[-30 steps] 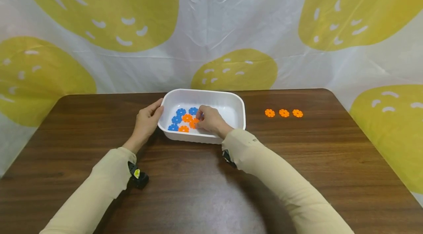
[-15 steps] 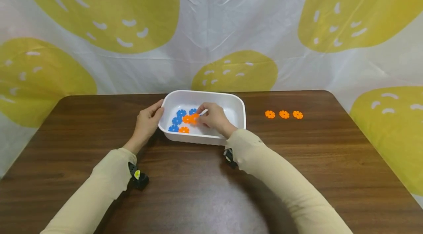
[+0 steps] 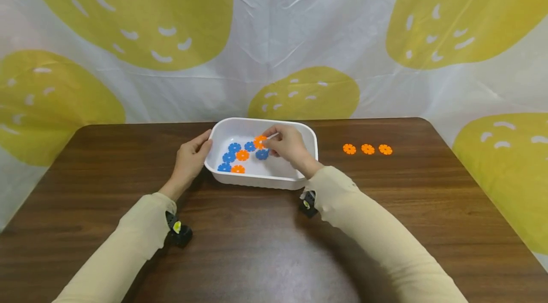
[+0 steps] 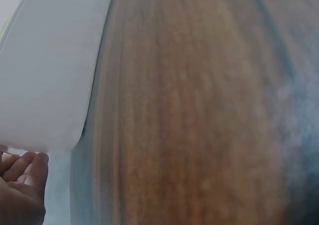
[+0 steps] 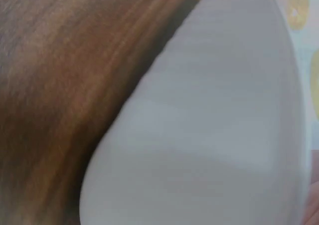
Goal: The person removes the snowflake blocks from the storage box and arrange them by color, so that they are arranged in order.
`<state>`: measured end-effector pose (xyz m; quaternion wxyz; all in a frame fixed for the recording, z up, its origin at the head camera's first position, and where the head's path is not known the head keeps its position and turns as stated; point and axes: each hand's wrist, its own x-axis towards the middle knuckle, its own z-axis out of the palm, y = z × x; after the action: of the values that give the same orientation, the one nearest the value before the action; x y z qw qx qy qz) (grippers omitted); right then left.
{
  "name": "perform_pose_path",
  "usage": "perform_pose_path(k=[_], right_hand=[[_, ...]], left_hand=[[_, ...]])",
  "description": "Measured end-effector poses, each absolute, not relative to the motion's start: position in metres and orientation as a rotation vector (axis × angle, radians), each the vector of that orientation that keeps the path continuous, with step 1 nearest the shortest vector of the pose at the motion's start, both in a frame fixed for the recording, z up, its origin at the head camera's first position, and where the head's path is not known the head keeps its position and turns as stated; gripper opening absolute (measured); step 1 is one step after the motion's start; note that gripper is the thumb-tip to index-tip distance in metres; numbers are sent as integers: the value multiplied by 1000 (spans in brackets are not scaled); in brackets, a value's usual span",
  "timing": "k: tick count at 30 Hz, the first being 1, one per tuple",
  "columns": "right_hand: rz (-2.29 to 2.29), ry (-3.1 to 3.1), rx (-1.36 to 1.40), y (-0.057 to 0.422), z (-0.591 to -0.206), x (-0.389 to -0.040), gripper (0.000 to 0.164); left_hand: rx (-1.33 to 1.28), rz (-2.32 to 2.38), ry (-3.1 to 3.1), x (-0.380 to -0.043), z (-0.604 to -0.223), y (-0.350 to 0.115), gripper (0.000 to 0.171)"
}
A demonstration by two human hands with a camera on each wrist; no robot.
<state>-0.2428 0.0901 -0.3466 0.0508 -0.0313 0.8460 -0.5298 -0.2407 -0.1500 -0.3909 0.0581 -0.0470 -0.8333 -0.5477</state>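
The left grip holds the left end of the white, rectangular, seemingly plastic tub; probably light, so steady it by the rim. Left of the right grip, round, notched blue discs and two loose orange discs lie inside. That grip pinches a round, notched, orange plastic disc above the tub floor: likely light, stiff, slick; grasp by the edge. To its right, three matching discs lie on the desk.
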Motion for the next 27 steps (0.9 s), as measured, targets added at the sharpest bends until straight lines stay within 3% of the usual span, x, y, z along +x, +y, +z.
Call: perform_pose_path(k=[15,27], right_hand=[[-1964,2528,64,151,-323,-240,25],[-1998,2617,372,251,-332,-232,26]], left_hand=[[-124,-1647,-2527,-241,-390,-156,42],[-137,-1647,-2533,-241,-390,-156,41]])
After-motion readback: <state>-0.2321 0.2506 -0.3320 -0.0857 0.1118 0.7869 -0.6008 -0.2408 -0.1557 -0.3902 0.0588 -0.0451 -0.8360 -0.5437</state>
